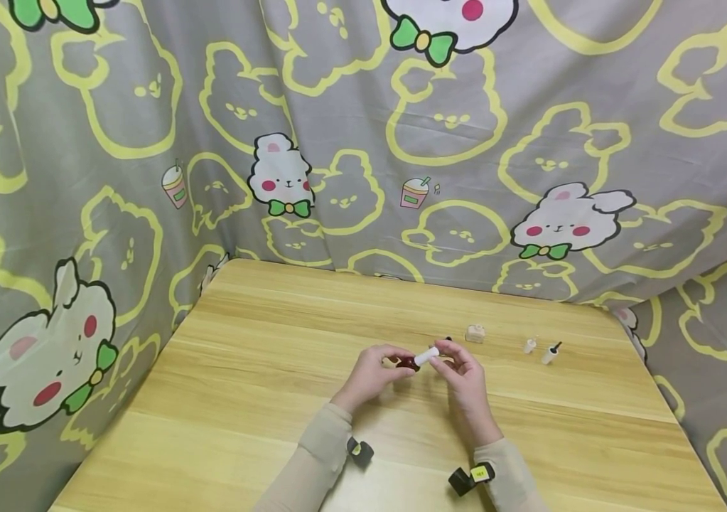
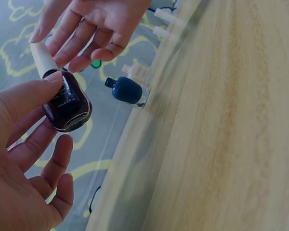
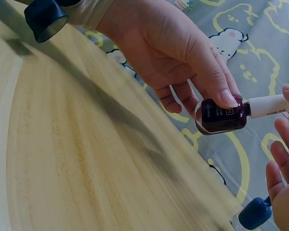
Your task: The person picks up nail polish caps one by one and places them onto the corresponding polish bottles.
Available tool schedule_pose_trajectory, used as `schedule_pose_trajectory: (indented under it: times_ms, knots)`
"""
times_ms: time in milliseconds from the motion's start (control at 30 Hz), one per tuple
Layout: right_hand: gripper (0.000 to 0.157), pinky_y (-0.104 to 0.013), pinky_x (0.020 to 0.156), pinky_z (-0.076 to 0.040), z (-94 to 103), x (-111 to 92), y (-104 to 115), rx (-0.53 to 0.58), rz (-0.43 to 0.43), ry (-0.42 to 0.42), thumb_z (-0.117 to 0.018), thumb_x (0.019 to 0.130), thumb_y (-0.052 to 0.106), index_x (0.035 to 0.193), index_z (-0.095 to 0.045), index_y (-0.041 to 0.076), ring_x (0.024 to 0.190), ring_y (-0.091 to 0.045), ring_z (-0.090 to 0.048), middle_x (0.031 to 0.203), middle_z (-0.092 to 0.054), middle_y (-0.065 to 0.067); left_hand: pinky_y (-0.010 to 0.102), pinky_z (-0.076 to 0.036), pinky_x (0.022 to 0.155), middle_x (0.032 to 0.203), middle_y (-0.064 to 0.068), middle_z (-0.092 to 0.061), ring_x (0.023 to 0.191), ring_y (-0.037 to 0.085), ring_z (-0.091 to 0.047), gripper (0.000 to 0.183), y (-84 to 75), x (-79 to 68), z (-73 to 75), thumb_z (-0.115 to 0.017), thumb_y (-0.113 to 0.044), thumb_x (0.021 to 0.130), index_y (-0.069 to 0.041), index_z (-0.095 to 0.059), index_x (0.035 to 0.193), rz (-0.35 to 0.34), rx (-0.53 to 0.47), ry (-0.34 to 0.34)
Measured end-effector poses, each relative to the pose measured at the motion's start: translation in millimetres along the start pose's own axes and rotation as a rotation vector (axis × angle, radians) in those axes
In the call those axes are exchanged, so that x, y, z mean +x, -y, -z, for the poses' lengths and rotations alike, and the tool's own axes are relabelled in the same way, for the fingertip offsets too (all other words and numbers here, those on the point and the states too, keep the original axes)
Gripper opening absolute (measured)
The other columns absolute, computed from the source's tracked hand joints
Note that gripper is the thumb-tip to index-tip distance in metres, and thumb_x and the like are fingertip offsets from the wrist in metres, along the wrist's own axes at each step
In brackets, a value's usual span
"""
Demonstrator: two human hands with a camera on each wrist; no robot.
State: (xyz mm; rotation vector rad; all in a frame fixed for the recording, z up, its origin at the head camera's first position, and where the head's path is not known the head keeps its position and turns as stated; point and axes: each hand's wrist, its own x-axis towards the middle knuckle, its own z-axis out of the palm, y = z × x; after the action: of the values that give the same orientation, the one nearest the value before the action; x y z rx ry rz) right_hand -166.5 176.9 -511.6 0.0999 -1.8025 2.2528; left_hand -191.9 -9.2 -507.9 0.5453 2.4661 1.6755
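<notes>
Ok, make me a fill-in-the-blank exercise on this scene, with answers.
The left hand holds a dark red nail polish bottle while the right hand pinches its white ____.
Beside the pale nail polish bottle stands another bottle, coloured dark ____.
The white brush caps standing on the table number ____.
Missing words: cap; blue; two.

Dark red polish bottle [image 3: 216, 118], tilted, white cap [image 3: 269, 105]

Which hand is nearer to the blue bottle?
Right. The right hand is just in front of the blue bottle; the left hand, holding the dark red bottle, is farther off, to its left.
</notes>
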Motion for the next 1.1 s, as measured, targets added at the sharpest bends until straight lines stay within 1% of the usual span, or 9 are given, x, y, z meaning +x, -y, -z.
schedule_pose_trajectory:
  times_ms: [100, 267, 333, 400, 567, 700, 800, 933, 1100]
  knots:
    - [0.041, -0.018, 0.074, -0.049, 2.0, 0.2, 0.4, 0.010, 0.007, 0.041, -0.067, 0.082, -0.011, 0.121, -0.054, -0.016, 0.095, -0.006, -0.063, 0.104, -0.074, 0.008, 0.036, -0.047, 0.086, 0.108, -0.002, -0.073, 0.100, 0.014, -0.062, 0.028, -0.7, 0.2, 0.0, -0.079, -0.025, 0.079, -0.021, -0.074, 0.107, 0.001, -0.009, 0.002]
    - [0.047, -0.019, 0.079, -0.048, 5.4, 0.2, 0.2, -0.007, 0.043, 0.162, -0.062, 0.085, -0.012, 0.129, -0.048, -0.016, 0.108, -0.008, -0.063, 0.116, -0.072, 0.009, 0.034, -0.050, 0.085, 0.108, -0.001, -0.073, 0.099, 0.014, -0.062, 0.028, -1.5, 0.0, -0.6, -0.079, -0.024, 0.080, -0.020, -0.074, 0.107, -0.004, 0.001, 0.010]
    - [0.046, -0.019, 0.081, -0.048, 6.1, -0.2, 0.0, 0.006, 0.059, 0.201, -0.061, 0.086, -0.012, 0.130, -0.048, -0.015, 0.109, -0.008, -0.063, 0.118, -0.071, 0.008, 0.031, -0.050, 0.084, 0.109, -0.001, -0.073, 0.100, 0.014, -0.061, 0.029, -2.2, -0.3, -0.9, -0.079, -0.023, 0.080, -0.020, -0.074, 0.108, -0.002, 0.003, 0.014]
    - [0.044, -0.019, 0.082, -0.049, 6.3, -0.7, -0.2, 0.031, 0.055, 0.213, -0.060, 0.086, -0.012, 0.129, -0.049, -0.014, 0.105, -0.007, -0.064, 0.117, -0.072, 0.007, 0.027, -0.051, 0.082, 0.109, -0.001, -0.073, 0.100, 0.014, -0.061, 0.029, -2.7, -0.5, -1.3, -0.079, -0.022, 0.080, -0.020, -0.074, 0.108, 0.002, -0.001, 0.018]
    - [0.035, -0.021, 0.089, -0.050, 8.1, -1.3, -1.1, 0.078, 0.003, 0.206, -0.060, 0.089, -0.008, 0.124, -0.057, -0.010, 0.103, -0.010, -0.067, 0.111, -0.074, 0.005, 0.024, -0.050, 0.079, 0.110, 0.000, -0.073, 0.099, 0.014, -0.061, 0.029, -2.7, -0.5, -1.8, -0.079, -0.021, 0.080, -0.020, -0.074, 0.108, 0.003, -0.010, 0.022]
    - [0.031, -0.023, 0.094, -0.050, 9.4, -1.5, -1.0, 0.102, -0.009, 0.222, -0.059, 0.090, -0.009, 0.121, -0.059, -0.009, 0.105, -0.010, -0.068, 0.108, -0.075, 0.003, 0.028, -0.049, 0.082, 0.109, -0.001, -0.073, 0.099, 0.013, -0.061, 0.029, -2.7, -0.2, -1.5, -0.079, -0.023, 0.080, -0.020, -0.074, 0.108, -0.001, -0.006, 0.019]
    - [0.029, -0.023, 0.091, -0.052, 8.8, -1.5, -0.9, 0.099, -0.008, 0.213, -0.059, 0.089, -0.010, 0.118, -0.062, -0.007, 0.102, -0.010, -0.070, 0.105, -0.076, 0.003, 0.033, -0.049, 0.085, 0.109, -0.002, -0.073, 0.100, 0.014, -0.061, 0.029, -2.9, -0.4, -1.4, -0.079, -0.023, 0.079, -0.021, -0.074, 0.107, -0.001, -0.006, 0.017]
    - [0.026, -0.022, 0.083, -0.054, 6.8, -1.5, -0.4, 0.091, -0.025, 0.154, -0.064, 0.084, -0.011, 0.105, -0.068, 0.004, 0.091, -0.009, -0.070, 0.097, -0.076, 0.003, 0.037, -0.047, 0.087, 0.110, -0.002, -0.073, 0.101, 0.015, -0.061, 0.028, -4.1, -1.0, -1.5, -0.079, -0.023, 0.079, -0.022, -0.074, 0.107, -0.001, -0.008, 0.021]
    - [0.027, -0.019, 0.072, -0.052, 3.5, -1.8, 1.4, 0.070, -0.029, 0.072, -0.067, 0.079, -0.014, 0.087, -0.065, 0.011, 0.079, -0.009, -0.065, 0.086, -0.073, 0.004, 0.039, -0.044, 0.091, 0.110, -0.003, -0.073, 0.102, 0.015, -0.060, 0.028, -5.6, -1.4, -3.3, -0.079, -0.024, 0.079, -0.021, -0.074, 0.107, -0.021, 0.013, 0.031]
